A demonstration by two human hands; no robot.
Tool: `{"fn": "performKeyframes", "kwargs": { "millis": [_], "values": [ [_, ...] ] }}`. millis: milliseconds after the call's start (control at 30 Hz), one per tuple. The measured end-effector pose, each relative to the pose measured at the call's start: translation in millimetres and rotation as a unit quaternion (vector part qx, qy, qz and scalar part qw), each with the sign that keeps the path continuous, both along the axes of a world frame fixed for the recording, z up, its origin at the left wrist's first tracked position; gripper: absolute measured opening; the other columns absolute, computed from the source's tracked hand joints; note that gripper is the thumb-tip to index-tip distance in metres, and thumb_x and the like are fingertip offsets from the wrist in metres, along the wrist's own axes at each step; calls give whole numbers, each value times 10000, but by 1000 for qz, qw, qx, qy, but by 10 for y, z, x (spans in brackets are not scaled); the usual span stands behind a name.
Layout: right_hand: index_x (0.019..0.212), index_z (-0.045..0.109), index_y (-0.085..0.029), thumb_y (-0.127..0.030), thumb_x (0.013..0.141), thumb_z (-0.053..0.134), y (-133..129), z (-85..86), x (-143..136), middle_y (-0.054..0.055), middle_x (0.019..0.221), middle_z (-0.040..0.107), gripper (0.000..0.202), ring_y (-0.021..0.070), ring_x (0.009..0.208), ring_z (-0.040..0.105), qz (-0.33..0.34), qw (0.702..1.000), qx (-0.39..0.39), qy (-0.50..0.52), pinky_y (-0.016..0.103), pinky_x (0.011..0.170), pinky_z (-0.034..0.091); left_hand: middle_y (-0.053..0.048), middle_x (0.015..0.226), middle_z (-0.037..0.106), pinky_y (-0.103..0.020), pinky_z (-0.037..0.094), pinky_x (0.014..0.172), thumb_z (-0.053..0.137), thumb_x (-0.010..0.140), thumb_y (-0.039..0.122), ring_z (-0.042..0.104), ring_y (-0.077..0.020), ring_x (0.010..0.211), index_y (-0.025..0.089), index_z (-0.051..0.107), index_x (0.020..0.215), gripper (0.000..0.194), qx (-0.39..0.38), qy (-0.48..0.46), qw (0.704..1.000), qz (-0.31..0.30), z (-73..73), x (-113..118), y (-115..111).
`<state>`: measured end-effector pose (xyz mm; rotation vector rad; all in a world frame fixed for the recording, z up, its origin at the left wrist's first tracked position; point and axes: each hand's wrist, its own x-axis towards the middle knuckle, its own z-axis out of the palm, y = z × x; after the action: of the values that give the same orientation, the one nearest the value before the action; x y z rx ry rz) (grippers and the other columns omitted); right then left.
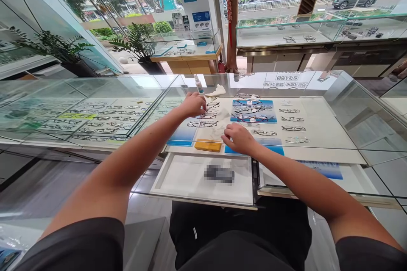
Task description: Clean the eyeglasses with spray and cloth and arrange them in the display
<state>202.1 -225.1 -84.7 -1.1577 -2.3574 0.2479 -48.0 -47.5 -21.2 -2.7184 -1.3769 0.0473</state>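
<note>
My left hand reaches far over the display counter, its fingers bent down and closed at the end of a pair of eyeglasses. The fingers partly hide that frame. More eyeglasses lie in a column just in front of this hand. Nearer to me, my right hand is held with curled fingers between a yellow case and a blue mat; whatever may be in its fingers is hidden. Several eyeglasses rest on another blue mat beyond the right hand.
A spray bottle and a pale cloth stand at the back. Eyeglasses form a column on the right. An open drawer holding a blurred dark object juts toward me. Glass panes edge the counter.
</note>
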Motion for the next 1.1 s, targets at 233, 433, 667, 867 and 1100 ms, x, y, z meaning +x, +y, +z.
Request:
{"fn": "performKeyframes", "kwargs": {
  "millis": [233,433,667,867,1100],
  "values": [
    [764,591,-210,-267,1087,560,25,-50,4,78,853,654,329,231,863,536,5,1000,9,8,371,799,388,-137,1375,753,-552,356,1127,729,857,246,568,-375,1285,203,856,972,177,-15,-18,1000,17,119,1,-178],
    [839,591,-222,-253,1063,567,-18,-21,79,51,853,647,227,220,839,540,35,990,56,121,359,800,409,-149,1360,697,-473,508,1077,645,863,161,633,-292,1240,175,776,1154,319,-70,-395,915,-32,263,111,-761],
    [980,679,-252,-225,1023,662,-419,455,121,26,923,676,53,216,874,614,79,946,124,290,410,887,484,-85,1184,687,-227,524,712,911,826,211,673,-207,1113,221,727,1085,318,-369,-690,615,-93,177,358,-1848],
    [1003,800,-322,-251,943,786,-717,704,43,78,1292,623,94,300,1273,610,81,945,104,301,499,1030,534,-58,1242,653,-233,567,720,912,814,147,661,-209,1161,271,668,1118,410,-443,-746,489,-95,208,473,-2280],
    [949,817,-310,-304,926,842,-741,763,97,16,1719,441,35,364,1628,412,140,945,-26,293,560,1201,522,-56,1256,656,-327,599,937,924,804,156,669,-217,1173,257,575,1029,428,-460,-746,470,-105,234,473,-2411]
  ]
}}
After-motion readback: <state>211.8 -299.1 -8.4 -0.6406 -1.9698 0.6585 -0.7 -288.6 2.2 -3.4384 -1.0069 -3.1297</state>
